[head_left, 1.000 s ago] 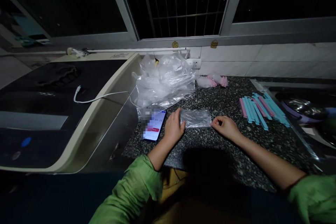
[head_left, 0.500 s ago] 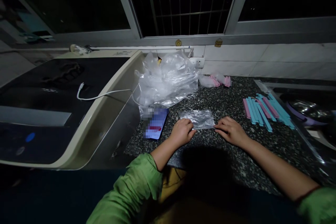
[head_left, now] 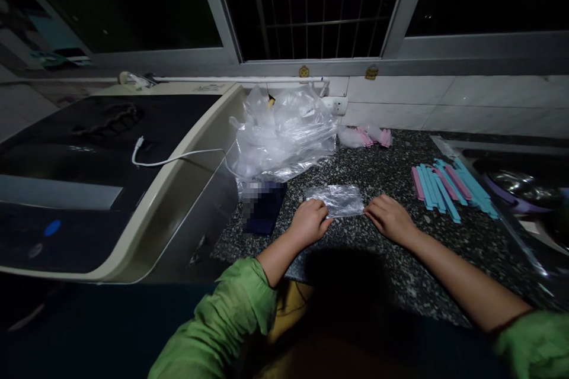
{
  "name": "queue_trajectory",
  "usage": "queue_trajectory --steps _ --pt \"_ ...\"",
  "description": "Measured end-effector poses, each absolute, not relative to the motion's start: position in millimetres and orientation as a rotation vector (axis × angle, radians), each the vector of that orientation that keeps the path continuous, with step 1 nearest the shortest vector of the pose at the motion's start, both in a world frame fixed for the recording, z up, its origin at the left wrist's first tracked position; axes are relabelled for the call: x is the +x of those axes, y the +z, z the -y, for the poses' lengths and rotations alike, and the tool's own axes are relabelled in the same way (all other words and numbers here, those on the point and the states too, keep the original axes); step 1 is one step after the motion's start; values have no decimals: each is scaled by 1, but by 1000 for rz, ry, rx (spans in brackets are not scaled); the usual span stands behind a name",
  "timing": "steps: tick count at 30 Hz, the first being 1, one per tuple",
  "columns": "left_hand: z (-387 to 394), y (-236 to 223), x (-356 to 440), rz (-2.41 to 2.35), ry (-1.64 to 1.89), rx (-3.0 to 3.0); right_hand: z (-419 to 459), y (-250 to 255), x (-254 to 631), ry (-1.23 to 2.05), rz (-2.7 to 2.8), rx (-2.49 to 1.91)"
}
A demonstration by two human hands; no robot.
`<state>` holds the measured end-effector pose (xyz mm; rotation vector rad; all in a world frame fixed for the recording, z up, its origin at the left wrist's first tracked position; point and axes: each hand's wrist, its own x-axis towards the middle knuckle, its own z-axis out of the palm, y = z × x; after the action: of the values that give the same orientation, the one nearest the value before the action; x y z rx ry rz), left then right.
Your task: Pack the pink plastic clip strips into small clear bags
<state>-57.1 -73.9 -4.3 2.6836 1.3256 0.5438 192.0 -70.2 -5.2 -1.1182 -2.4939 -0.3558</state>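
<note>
A small clear plastic bag [head_left: 338, 199] lies flat on the speckled dark countertop. My left hand [head_left: 310, 221] is closed on its lower left corner, fingers curled, thumb towards the middle. At the opposite lower corner, the fingertips of my right hand [head_left: 389, 216] pinch the edge of the plastic. To the right lies a loose pile of pale blue and pink strips [head_left: 444, 188]. A phone with a dark screen [head_left: 265, 210], partly blurred out, rests left of my left hand.
A washing machine [head_left: 111, 231] with a white cable [head_left: 178, 158] across its lid stands at the left. Behind the phone is a heap of clear plastic bags [head_left: 284, 136]. Small bagged pink pieces [head_left: 376, 136] lie near the tiled wall. A metal bowl [head_left: 524, 183] sits at the right.
The phone's screen has gone from lit to dark. My right fingers have shifted slightly at the bag's corner; the bag and my left hand stay nearly in place.
</note>
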Motion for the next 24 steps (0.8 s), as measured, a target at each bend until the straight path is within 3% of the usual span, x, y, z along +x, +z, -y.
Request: queue_trajectory --steps 24 --pt "77 -3 -28 -1204 715 2830 89 19 166 -248 2391 -993"
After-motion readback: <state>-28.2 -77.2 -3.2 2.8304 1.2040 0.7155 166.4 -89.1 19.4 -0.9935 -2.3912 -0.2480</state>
